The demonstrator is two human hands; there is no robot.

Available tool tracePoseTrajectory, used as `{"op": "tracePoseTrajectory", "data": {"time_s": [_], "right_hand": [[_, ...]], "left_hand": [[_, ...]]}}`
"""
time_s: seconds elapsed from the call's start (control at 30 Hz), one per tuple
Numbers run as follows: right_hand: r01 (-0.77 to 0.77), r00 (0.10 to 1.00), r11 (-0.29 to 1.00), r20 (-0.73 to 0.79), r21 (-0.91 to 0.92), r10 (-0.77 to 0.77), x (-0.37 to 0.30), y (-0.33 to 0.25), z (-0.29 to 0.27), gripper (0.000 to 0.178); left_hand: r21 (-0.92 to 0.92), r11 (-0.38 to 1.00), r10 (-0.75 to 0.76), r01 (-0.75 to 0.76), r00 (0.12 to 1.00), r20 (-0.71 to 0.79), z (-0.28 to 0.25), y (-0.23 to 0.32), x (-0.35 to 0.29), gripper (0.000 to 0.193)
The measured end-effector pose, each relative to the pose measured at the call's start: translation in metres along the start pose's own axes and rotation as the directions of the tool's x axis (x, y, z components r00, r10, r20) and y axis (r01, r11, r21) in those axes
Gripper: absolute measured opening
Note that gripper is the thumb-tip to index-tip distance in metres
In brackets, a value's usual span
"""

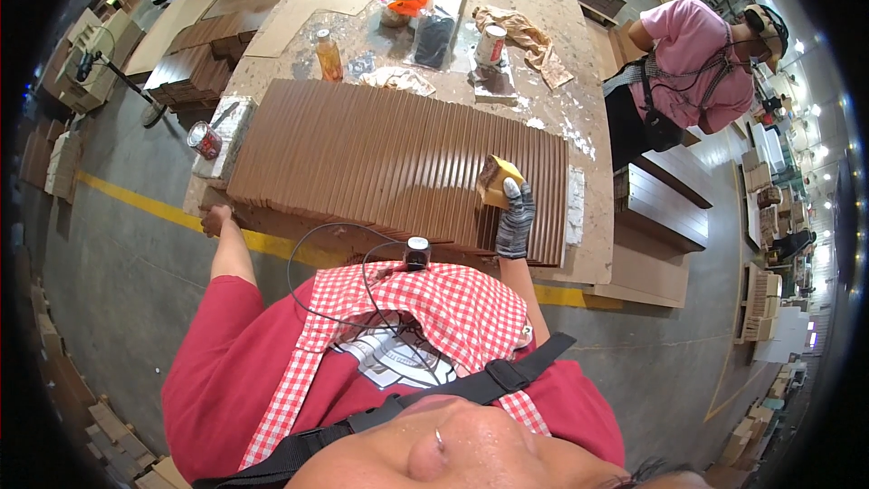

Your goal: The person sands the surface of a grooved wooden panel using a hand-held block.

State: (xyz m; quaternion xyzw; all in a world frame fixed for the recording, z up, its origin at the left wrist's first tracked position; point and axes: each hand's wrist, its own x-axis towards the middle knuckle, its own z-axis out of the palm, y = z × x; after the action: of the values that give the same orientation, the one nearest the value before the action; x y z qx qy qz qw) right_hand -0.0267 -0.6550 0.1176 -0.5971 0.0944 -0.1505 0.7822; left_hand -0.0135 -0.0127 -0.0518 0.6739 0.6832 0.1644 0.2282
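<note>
Yellow sponge block [499, 177]: I see it pressed on the near right part of a row of brown ribbed wooden slats [389, 163], which lie side by side across the dusty counter [593, 244]. My right hand [514, 222], in a grey knit glove, closes its fingers on the block's lower edge. My left hand [215, 219], bare, rests at the near left corner of the slats; I cannot tell whether it is open or gripping the edge. Beyond the slats, on the counter: an orange-liquid plastic bottle [328, 55], a crumpled white rag [396, 80], a white can [491, 44] standing on a small brown block. A red can [205, 139] lies at the left end. A person in a pink shirt [697, 59] stands at the counter's far right.
</note>
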Motion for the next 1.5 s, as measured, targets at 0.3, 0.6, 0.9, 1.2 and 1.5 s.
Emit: {"op": "tracePoseTrajectory", "data": {"time_s": [0.3,0.6,0.9,1.2,1.5], "right_hand": [[-0.020,1.000,1.000,0.003,0.011,0.020,-0.001,-0.006,0.004,0.035],[-0.017,1.000,1.000,0.005,-0.016,0.017,-0.002,-0.006,0.001,0.035],[-0.014,1.000,1.000,0.017,0.016,0.014,-0.002,-0.007,0.003,0.034],[-0.015,1.000,1.000,0.015,0.009,0.015,-0.004,-0.011,0.004,0.037],[-0.018,1.000,1.000,0.003,0.001,0.018,-0.007,-0.013,0.006,0.039]], "left_hand": [[0.164,0.986,0.027,-0.034,0.999,0.047,0.011,-0.007,0.022,0.058],[0.133,0.990,0.042,-0.043,0.999,0.012,0.013,-0.004,0.016,0.064],[-0.050,0.999,-0.014,0.012,0.999,-0.053,0.002,0.000,0.001,0.063],[-0.132,0.991,-0.029,0.023,0.999,-0.040,-0.025,0.016,-0.027,0.056],[-0.054,0.998,0.019,-0.021,0.999,-0.038,-0.015,0.011,-0.019,0.067]]}}
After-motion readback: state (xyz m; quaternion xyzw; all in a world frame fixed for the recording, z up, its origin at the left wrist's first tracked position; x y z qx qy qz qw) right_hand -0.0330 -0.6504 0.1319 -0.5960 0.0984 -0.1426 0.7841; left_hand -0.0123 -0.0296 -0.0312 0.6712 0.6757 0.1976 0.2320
